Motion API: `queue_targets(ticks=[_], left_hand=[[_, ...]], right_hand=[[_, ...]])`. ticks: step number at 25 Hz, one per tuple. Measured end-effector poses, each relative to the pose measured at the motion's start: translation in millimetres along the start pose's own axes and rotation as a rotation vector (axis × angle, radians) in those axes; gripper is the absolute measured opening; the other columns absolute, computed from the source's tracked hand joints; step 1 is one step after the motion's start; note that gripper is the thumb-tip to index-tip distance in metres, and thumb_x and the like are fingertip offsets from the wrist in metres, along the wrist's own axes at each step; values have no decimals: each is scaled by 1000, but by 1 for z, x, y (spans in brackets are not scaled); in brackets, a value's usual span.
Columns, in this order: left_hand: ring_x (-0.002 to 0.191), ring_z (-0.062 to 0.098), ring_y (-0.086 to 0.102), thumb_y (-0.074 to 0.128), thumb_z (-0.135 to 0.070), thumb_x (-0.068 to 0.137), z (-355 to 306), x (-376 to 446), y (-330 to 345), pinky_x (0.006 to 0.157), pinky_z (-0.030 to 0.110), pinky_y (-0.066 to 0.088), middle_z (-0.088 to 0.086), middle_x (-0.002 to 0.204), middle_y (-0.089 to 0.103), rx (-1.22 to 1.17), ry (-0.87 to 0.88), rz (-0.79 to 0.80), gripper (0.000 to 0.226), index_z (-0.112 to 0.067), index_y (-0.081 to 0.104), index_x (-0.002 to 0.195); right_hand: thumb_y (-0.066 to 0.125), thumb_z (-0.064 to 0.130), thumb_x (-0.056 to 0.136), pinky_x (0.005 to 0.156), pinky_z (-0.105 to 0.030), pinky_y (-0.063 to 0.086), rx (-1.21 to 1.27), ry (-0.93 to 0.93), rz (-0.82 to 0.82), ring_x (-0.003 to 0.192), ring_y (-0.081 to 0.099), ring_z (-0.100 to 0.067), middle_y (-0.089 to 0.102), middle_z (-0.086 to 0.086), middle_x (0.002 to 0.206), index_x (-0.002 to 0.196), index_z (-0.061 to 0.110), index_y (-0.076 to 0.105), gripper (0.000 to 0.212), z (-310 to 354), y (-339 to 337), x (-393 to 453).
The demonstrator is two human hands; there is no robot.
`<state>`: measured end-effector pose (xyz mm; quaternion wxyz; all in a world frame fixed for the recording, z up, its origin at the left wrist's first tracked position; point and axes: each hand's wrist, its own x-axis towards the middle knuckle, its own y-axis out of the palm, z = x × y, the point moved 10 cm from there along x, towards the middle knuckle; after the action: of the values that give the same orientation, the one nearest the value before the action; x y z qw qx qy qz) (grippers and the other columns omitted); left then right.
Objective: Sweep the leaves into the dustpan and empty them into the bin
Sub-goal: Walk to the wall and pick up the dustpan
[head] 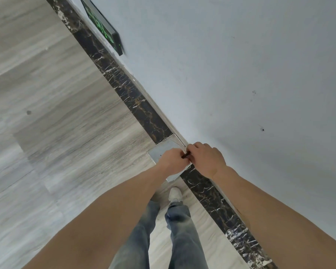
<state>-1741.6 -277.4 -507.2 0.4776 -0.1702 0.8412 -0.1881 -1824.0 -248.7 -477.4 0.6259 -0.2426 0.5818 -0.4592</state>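
My left hand (173, 160) and my right hand (206, 158) meet close to the wall, both curled round a thin dark handle (185, 155) seen almost end-on. Under them a flat grey dustpan (162, 150) lies on the floor against the skirting, with thin wire struts running up toward the handle. Most of the handle and part of the pan are hidden by my hands. No leaves, broom head or bin are in view.
A white wall (241, 74) fills the right side, edged by dark marble skirting (136, 101). A green-lit sign box (103, 26) is mounted low on the wall. Grey wood-look floor (56, 123) spreads to the left. My jeans and a white shoe (175, 194) are below.
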Motion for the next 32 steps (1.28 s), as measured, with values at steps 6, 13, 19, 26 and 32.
queue_targets(ticks=[6,13,19,26,32], left_hand=[[80,21,61,46,-39,85,-22,-45,-16,57,27,43,4,88,67,258,101,44,37,-10,66,97],[76,15,58,45,-40,81,-101,-127,-61,66,34,50,-4,82,63,288,482,22,22,-22,56,84],[75,13,53,46,-27,77,-176,-245,-18,71,31,47,-7,82,58,38,845,223,11,-23,49,87],[77,19,45,46,-6,65,-171,-373,158,65,19,41,9,84,47,289,873,840,17,-5,53,81],[54,9,47,45,-35,68,-174,-523,310,56,21,38,3,66,52,617,1009,867,25,-11,52,70]], right_hand=[[43,35,94,66,-28,39,286,47,39,86,57,-18,63,7,100,101,27,53,15,10,-19,-45],[55,38,87,65,-25,46,862,261,-118,66,56,-14,66,2,82,98,28,42,19,11,-73,-130],[51,25,95,66,-34,40,1436,516,-450,49,41,-8,46,5,52,86,5,63,24,31,-73,-269],[60,36,89,44,-24,20,1812,835,-1170,44,22,-13,30,8,46,57,21,40,40,44,-59,-476],[56,33,85,48,-30,23,1704,1154,-1645,39,25,-11,34,8,45,59,18,35,37,85,14,-683]])
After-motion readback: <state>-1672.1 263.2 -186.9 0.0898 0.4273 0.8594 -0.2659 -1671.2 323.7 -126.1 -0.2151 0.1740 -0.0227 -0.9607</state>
